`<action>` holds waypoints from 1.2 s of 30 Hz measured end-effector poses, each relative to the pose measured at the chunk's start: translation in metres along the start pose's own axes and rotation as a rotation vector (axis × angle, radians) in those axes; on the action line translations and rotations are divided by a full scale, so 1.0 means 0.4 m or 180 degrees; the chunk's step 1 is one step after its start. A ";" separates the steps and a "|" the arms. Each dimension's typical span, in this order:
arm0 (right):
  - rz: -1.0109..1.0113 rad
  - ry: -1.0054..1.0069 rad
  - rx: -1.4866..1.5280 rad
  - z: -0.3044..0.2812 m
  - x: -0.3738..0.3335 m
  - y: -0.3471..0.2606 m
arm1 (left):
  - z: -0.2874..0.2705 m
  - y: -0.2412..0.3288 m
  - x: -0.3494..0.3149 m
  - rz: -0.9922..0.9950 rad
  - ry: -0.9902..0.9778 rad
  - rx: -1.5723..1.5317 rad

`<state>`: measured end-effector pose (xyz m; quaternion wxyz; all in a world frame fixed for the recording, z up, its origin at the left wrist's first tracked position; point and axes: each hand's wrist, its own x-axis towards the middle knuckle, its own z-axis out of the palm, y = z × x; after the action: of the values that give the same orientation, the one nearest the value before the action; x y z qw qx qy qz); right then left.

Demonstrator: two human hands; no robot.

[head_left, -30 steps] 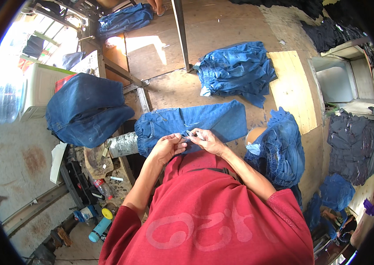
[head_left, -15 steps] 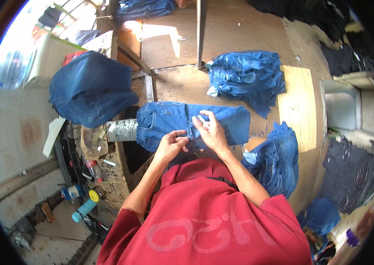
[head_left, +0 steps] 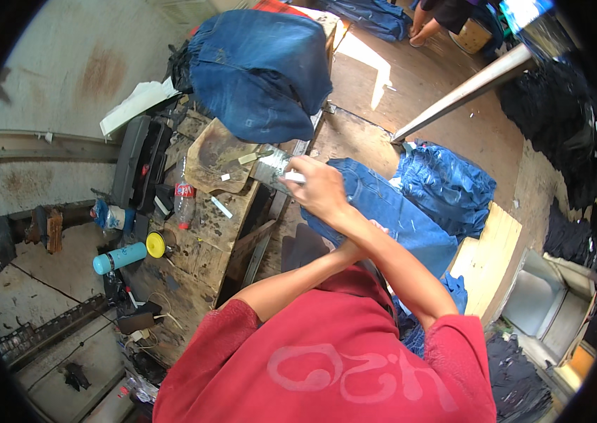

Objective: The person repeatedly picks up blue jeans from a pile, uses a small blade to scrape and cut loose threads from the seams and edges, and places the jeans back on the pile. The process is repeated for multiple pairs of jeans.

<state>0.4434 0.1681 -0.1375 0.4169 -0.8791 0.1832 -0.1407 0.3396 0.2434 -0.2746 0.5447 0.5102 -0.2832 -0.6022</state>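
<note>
A pair of blue denim trousers (head_left: 411, 222) with a gathered waist lies flat in front of me. My right hand (head_left: 321, 189) reaches across to the left, over the waist end. Its fingers are closed on a small white piece (head_left: 295, 177), perhaps chalk, beside a patterned, pale-grey board (head_left: 272, 168). My left hand (head_left: 378, 226) lies over the denim, mostly hidden behind my right forearm; little more than fingertips shows. The two forearms cross.
Left stands a worn wooden table (head_left: 203, 233) with a plastic bottle (head_left: 185, 201), a white stick (head_left: 221, 206) and a yellow-lidded container (head_left: 157, 244). A blue flask (head_left: 119, 259) lies beside it. Dark denim (head_left: 256, 70) is heaped beyond, more denim (head_left: 446, 187) lies right. A metal post (head_left: 464, 92) slants behind.
The view has swung left. My right hand has gone from the middle of the trousers to their waist end, crossing over my left forearm. A person's legs now show far off.
</note>
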 end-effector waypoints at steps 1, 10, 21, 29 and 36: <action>-0.0192 -0.0315 -0.0256 0.051 0.051 -0.004 | 0.003 -0.026 0.003 -0.0134 -0.0175 -0.0260; -0.0450 -0.0772 -0.1192 0.301 0.233 0.039 | 0.031 -0.108 0.025 -0.0424 -0.0674 -0.0441; 0.1093 0.1308 0.0223 -0.122 -0.166 0.000 | -0.058 0.167 0.062 -0.1203 -0.1258 -0.0003; 0.2797 0.1674 -0.0319 -0.324 -0.563 0.056 | -0.056 0.250 -0.043 -0.1528 -0.0831 0.0141; 0.2342 0.1308 -0.1179 -0.300 -0.586 0.133 | -0.041 0.260 -0.050 -0.1486 -0.0691 0.0277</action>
<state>0.1750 0.1581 -0.1277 0.2300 -0.7692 0.5840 -0.1196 0.3907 0.2400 -0.1805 0.3349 0.5171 -0.2402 -0.7501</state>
